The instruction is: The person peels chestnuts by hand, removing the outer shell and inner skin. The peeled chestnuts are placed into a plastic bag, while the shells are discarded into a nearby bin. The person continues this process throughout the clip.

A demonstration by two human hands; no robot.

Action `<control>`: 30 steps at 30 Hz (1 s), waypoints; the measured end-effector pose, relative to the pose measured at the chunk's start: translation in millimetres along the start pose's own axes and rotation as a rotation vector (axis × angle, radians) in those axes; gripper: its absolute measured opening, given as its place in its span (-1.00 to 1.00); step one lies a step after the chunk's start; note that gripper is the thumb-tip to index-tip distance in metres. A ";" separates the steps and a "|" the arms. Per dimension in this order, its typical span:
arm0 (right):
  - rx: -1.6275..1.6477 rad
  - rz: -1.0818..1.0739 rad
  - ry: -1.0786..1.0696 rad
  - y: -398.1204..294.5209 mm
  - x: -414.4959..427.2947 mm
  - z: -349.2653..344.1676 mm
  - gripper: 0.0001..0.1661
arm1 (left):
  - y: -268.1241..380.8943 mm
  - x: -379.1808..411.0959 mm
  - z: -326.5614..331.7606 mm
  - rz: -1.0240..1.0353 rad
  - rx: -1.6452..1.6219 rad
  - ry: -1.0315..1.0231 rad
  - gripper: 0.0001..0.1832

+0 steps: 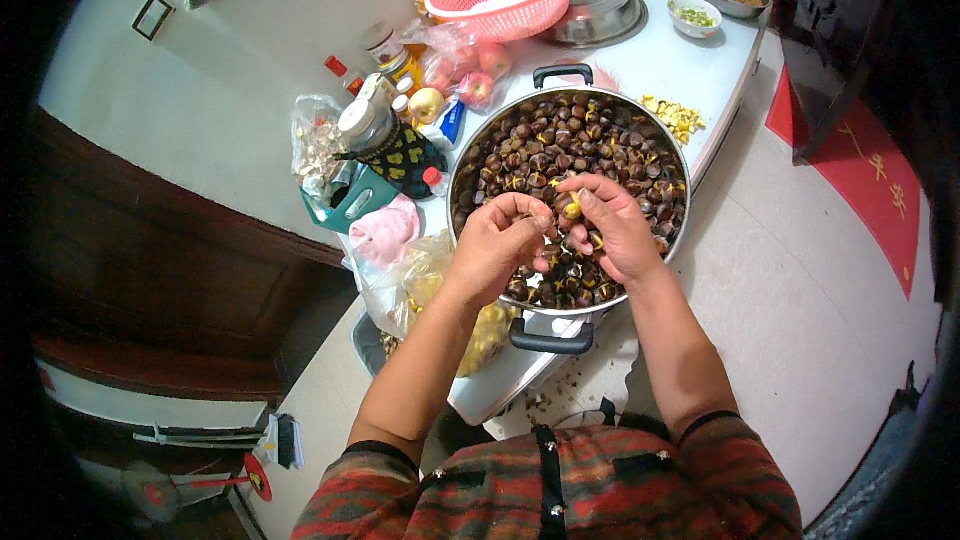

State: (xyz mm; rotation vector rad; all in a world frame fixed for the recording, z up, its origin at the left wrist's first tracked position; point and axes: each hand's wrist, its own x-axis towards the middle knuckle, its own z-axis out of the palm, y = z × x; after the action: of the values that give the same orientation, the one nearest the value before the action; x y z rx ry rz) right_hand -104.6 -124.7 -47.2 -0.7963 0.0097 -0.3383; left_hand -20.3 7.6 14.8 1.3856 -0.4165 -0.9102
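Both hands hover over a wide steel pot (681, 187) filled with dark brown chestnuts (540, 139), many with a yellow cross cut in the shell. Between the thumb and fingers of my right hand (619, 236) is a partly opened chestnut (572, 206), its yellow flesh showing. My left hand (502, 244) is just beside it, thumb and forefinger pinched together; whether a bit of shell lies between them is too small to tell. Under my left forearm rests a clear plastic bag of yellow peeled chestnuts (484, 341).
Yellow pieces (675, 118) lie right of the pot. Behind it are a pink colander (502, 22), a glass lid (600, 11) and bagged apples (476, 86). Jars (364, 124), a pink cloth (386, 231) and a green basket (352, 206) crowd the left. The pot's black handle (551, 337) overhangs the near table edge.
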 end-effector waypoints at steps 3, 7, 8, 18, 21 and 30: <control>-0.229 -0.029 0.053 0.0 -0.8 1.9 -0.76 | -5.3 1.8 0.8 0.084 0.163 0.000 -0.80; -0.407 -0.075 0.015 -0.7 -1.9 0.4 -0.74 | -6.8 1.9 3.0 0.084 0.346 0.039 -0.82; -0.425 -0.081 0.007 -1.5 -2.4 -1.1 -0.74 | -8.1 2.4 4.3 0.095 0.312 0.035 -0.82; -0.711 -0.383 -0.084 -7.8 -5.8 -3.3 -0.75 | -5.8 3.6 3.7 0.046 0.379 -0.024 -0.90; -0.857 -0.501 -0.054 -6.4 -4.4 -6.1 -0.76 | -6.9 4.9 7.4 0.072 0.424 0.003 -0.91; -0.896 -0.558 0.081 -6.0 -6.0 4.1 -0.82 | -20.4 18.0 14.7 0.265 0.522 0.172 -0.85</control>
State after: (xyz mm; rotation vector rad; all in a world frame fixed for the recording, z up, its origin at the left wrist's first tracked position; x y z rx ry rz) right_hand -111.5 -124.0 -40.8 -1.6768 0.0150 -0.9272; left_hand -26.3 -14.1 -6.4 1.8138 -0.7206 -0.4719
